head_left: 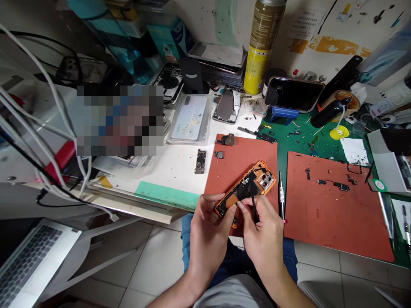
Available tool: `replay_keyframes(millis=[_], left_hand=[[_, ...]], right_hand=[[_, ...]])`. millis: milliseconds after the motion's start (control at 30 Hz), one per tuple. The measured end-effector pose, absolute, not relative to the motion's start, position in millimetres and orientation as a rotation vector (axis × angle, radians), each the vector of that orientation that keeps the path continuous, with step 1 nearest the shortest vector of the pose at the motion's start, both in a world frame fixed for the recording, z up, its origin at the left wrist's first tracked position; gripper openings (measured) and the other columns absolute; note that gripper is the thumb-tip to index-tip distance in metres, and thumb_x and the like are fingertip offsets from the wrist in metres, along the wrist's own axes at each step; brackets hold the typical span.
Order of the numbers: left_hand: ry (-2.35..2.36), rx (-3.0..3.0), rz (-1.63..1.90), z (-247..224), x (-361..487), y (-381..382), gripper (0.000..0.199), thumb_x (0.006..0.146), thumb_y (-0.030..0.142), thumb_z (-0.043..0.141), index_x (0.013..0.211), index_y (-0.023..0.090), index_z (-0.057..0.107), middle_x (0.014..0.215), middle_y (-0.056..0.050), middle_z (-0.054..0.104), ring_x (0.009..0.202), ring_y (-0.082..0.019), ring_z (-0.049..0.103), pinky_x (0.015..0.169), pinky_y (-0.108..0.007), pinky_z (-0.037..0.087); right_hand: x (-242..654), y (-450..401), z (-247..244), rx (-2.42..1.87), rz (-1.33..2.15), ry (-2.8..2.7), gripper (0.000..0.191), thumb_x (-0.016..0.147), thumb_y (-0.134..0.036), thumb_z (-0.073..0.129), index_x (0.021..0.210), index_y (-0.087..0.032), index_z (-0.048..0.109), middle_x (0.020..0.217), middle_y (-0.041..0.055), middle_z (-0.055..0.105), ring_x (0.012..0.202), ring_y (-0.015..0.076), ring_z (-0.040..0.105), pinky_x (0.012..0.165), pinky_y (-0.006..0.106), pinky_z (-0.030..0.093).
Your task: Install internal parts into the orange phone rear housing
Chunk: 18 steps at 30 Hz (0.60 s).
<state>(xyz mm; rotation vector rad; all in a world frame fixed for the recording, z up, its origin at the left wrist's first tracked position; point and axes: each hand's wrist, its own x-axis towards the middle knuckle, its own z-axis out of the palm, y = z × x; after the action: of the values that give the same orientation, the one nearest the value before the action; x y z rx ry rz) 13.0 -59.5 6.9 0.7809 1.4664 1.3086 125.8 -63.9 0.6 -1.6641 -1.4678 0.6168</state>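
Note:
An orange phone housing, its inside exposed with black parts and camera rings at the upper end, is held tilted over the near edge of a red-brown mat. My left hand is closed around its lower left end, thumb pressed on the inside. My right hand pinches close beside that thumb, fingers closed round a slim black piece that runs up to a dark rounded part in the housing. I cannot make out what kind of piece it is. A metal-handled tool lies to the right of the housing.
A logic board lies on the white surface at left. Small parts sit on the right mat. A phone leans on a blue stand behind. A spray can stands at the back; white cables hang at left.

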Motion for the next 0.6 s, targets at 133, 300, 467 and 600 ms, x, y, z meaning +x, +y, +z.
replay_keyframes(millis=[133, 300, 467, 600], left_hand=[[1.498, 0.792, 1.307, 5.4, 13.8, -59.9, 0.033, 0.083, 0.031, 0.091, 0.104, 0.02, 0.068, 0.098, -0.006, 0.082, 0.092, -0.022, 0.083, 0.079, -0.028, 0.069], [1.499, 0.787, 1.303, 5.7, 13.3, -59.3, 0.032, 0.082, 0.031, 0.091, 0.101, 0.02, 0.068, 0.094, -0.005, 0.081, 0.085, -0.021, 0.083, 0.072, -0.026, 0.068], [1.483, 0.797, 1.314, 6.3, 12.1, -58.5, 0.03, 0.083, 0.029, 0.09, 0.102, 0.02, 0.069, 0.095, -0.005, 0.081, 0.088, -0.021, 0.083, 0.076, -0.026, 0.069], [1.49, 0.814, 1.289, 6.0, 10.8, -59.1, 0.03, 0.084, 0.031, 0.09, 0.103, 0.019, 0.069, 0.097, -0.006, 0.081, 0.09, -0.021, 0.083, 0.078, -0.026, 0.068]], right_hand=[[125.0, -64.3, 1.0, -1.662, 0.626, -1.456, 0.02, 0.108, -0.02, 0.059, 0.089, -0.024, 0.065, 0.083, -0.0011, 0.068, 0.072, 0.0149, 0.067, 0.068, 0.025, 0.052], [124.6, -64.4, -0.3, -1.674, 0.617, -1.474, 0.02, 0.109, -0.023, 0.057, 0.091, -0.024, 0.066, 0.084, -0.0001, 0.068, 0.073, 0.016, 0.068, 0.069, 0.026, 0.052], [125.1, -64.1, -0.3, -1.66, 0.608, -1.489, 0.019, 0.108, -0.021, 0.059, 0.091, -0.023, 0.065, 0.083, -0.0017, 0.066, 0.072, 0.0143, 0.066, 0.068, 0.025, 0.049], [125.4, -64.6, -0.5, -1.667, 0.613, -1.475, 0.018, 0.108, -0.021, 0.06, 0.091, -0.023, 0.066, 0.083, -0.0021, 0.066, 0.073, 0.0139, 0.066, 0.069, 0.024, 0.049]])
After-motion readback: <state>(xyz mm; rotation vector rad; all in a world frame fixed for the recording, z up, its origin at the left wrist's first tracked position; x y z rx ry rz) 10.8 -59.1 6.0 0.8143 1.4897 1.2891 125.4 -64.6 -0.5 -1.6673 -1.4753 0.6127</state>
